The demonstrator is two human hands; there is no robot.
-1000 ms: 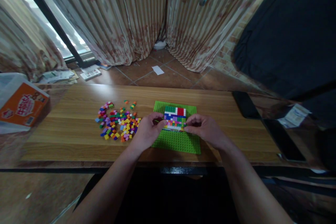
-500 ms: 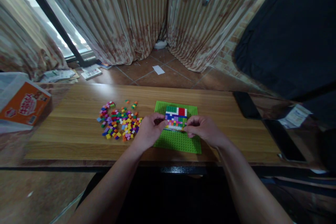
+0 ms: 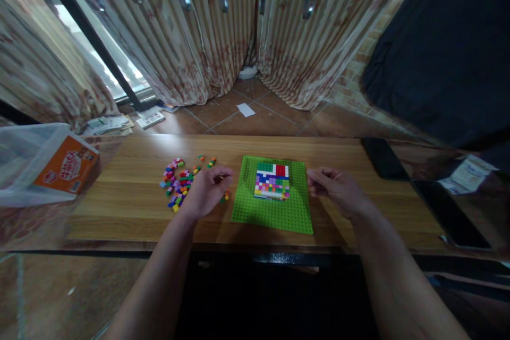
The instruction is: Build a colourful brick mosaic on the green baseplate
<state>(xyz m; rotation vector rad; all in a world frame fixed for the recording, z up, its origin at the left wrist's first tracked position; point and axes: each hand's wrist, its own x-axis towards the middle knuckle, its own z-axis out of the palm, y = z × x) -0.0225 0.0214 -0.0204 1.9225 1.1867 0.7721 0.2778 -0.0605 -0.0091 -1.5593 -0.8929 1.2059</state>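
On the green studded baseplate (image 3: pixel 271 218) sits a flat, multicoloured toy brick block (image 3: pixel 271 181), with red, green, white and blue on its far part and mixed small colours nearer me. My left hand (image 3: pixel 207 188) hovers off the plate's left side, over the right part of the loose brick pile (image 3: pixel 175 183). Its thumb and fingers are apart, and I see nothing between them. Just past the plate's right edge is my right hand (image 3: pixel 332 186), fingers loosely bent and apart, with no brick visible in them. Neither hand touches the block.
The wooden table (image 3: pixel 119 207) carries all this. Two dark phone-like slabs (image 3: pixel 384 158) lie at its right end. A clear plastic tub (image 3: pixel 35 164) with an orange label stands at the left. Striped curtains (image 3: pixel 215 48) hang beyond, and papers (image 3: pixel 151 118) lie on the floor.
Both hands have let go of the block and drawn apart, the left toward the brick pile, the right past the plate's edge. The view has shifted slightly left.
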